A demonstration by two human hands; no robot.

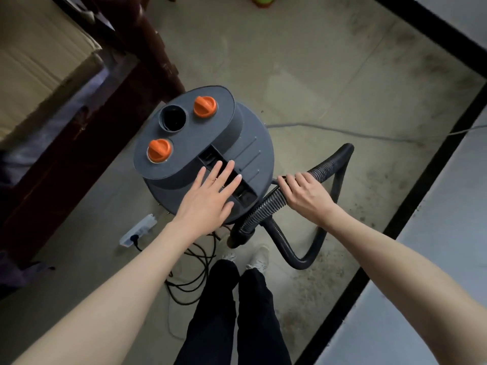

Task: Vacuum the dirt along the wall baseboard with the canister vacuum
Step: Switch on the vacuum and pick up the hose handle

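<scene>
A dark grey canister vacuum (189,143) stands on the floor in front of me, with two orange knobs (205,106) and an open round port on its lid. My left hand (208,198) lies flat with straight fingers over the handle recess on the lid. My right hand (307,194) grips the black ribbed hose (266,210), which loops to the right and back down by my feet. A black baseboard (411,206) runs diagonally along the white wall at right, and dirt (311,293) is scattered on the floor beside it.
A dark wooden furniture piece (87,122) with a cardboard box stands at left. A white power strip (138,230) with a plugged black cord (189,283) lies by my feet. A thin cable (342,130) crosses the floor toward the wall.
</scene>
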